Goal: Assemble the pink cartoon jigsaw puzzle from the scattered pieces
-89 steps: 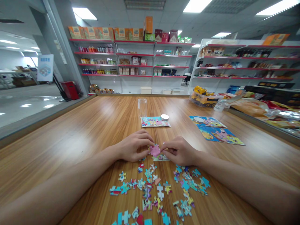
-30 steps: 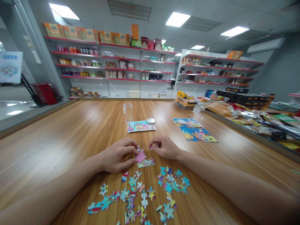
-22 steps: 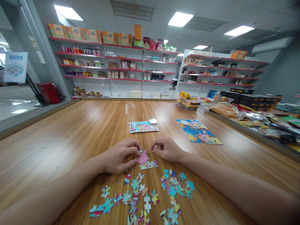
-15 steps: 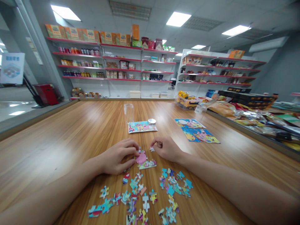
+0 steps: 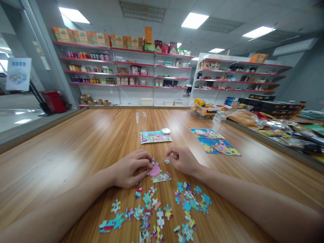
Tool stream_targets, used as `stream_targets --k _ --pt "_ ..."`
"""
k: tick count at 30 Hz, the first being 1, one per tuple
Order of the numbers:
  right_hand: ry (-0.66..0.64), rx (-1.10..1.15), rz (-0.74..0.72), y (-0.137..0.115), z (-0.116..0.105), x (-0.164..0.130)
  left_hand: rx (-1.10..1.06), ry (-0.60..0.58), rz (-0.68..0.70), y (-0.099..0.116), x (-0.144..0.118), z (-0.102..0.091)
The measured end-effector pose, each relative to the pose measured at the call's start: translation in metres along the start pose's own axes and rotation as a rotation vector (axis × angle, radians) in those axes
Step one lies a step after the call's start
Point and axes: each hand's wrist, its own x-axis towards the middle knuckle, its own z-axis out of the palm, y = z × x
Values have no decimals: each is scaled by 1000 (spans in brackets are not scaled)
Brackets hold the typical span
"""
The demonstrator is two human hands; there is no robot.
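My left hand [image 5: 130, 169] rests on the wooden table [image 5: 76, 152] with its fingertips pressed on the left edge of a small joined puzzle section [image 5: 159, 173], pink and pale. My right hand [image 5: 182, 159] lies just to the right of it, fingers curled, holding nothing. A single loose puzzle piece [image 5: 166, 161] lies on the table beside its fingertips. Several loose puzzle pieces [image 5: 162, 211] are scattered in front of me, closer than both hands.
Beyond the hands lie a picture card [image 5: 155, 137] with a white lid [image 5: 165, 131] on it and a clear jar [image 5: 141, 122]. Two finished puzzle pictures [image 5: 215, 141] lie to the right. Packaged goods [image 5: 265, 125] line the right edge; store shelves [image 5: 131, 71] stand behind.
My right hand drew back from the joined section and set a small piece down on the table beside it. My left hand stayed on the section.
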Motion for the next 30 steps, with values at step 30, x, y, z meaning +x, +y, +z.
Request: stream_targets --k 30 --pt "-123 -88 -65 -8 -5 -2 91 24 -7 2 1 -1"
